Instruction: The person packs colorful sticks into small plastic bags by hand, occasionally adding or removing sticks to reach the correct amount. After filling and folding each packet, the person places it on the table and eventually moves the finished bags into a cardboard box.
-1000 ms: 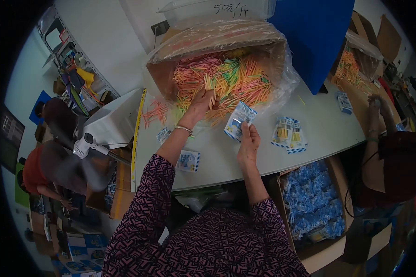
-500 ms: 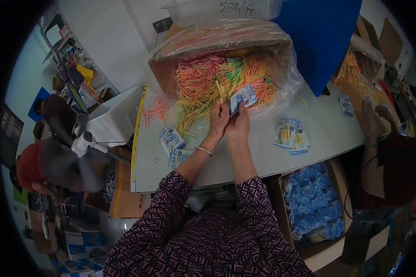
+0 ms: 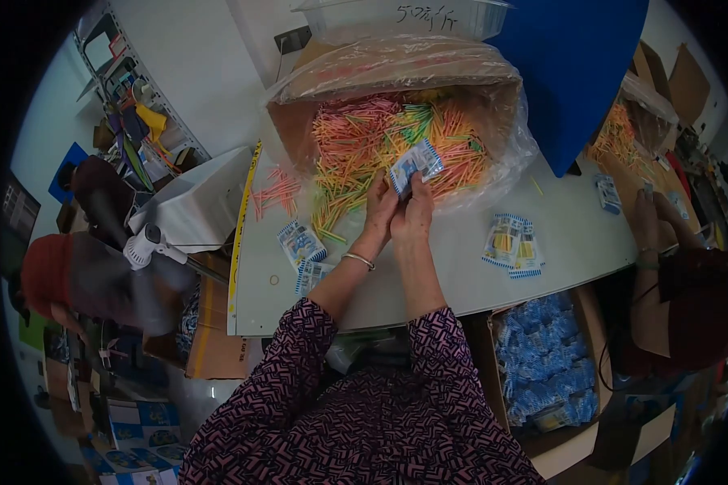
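Observation:
Both my hands are raised in front of an open carton (image 3: 293, 133) heaped with thin coloured sticks (image 3: 356, 133). Between them is a small blue-and-white printed packet (image 3: 415, 166). My right hand (image 3: 412, 214) is closed on its lower part, thumb on the front. My left hand (image 3: 381, 212) is closed at its left edge; its fingers are partly hidden, and any sticks in them cannot be made out. To the left on the table lie two similar packets (image 3: 301, 242) and loose pink sticks (image 3: 277, 194). More filled packets (image 3: 510, 242) lie at the right.
Below the table's right edge stands a box full of blue packets (image 3: 546, 356). A blue panel (image 3: 562, 81) rises behind, beside a clear plastic tub (image 3: 412, 20). A small fan (image 3: 144, 246) is at left. At right, a co-worker's hands (image 3: 655, 214) are near another carton.
The packet has tilted and shifted slightly left over my left fingers. The yellow sticks that stood up from my left hand no longer show. The view has shifted slightly.

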`<action>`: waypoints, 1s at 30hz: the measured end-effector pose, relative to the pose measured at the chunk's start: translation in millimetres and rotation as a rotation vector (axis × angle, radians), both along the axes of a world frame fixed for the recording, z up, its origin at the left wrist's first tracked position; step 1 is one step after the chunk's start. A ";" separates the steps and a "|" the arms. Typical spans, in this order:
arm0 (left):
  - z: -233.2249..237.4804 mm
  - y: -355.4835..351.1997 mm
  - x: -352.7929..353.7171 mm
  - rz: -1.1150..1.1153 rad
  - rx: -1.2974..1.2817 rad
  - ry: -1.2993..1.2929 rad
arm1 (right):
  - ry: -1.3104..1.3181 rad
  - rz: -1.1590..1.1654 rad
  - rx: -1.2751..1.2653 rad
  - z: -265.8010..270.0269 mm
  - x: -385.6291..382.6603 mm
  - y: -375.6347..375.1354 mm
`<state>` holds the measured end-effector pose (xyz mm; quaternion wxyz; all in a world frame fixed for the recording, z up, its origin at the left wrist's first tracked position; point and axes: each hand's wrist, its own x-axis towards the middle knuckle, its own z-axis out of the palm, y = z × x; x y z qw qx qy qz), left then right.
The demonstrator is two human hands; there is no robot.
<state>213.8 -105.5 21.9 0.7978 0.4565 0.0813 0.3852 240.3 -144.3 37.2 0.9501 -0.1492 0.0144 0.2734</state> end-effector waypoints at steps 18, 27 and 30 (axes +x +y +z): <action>16.7 49.8 -9.9 -0.197 -0.210 0.029 | -0.281 -0.111 -0.173 5.1 9.4 -27.6; 60.3 42.7 -31.7 -0.320 -0.130 -0.009 | -0.666 0.291 -0.587 -2.1 10.1 -103.6; 70.7 29.7 -35.6 -0.403 -0.109 -0.009 | -0.734 0.422 -0.618 -3.2 10.3 -113.8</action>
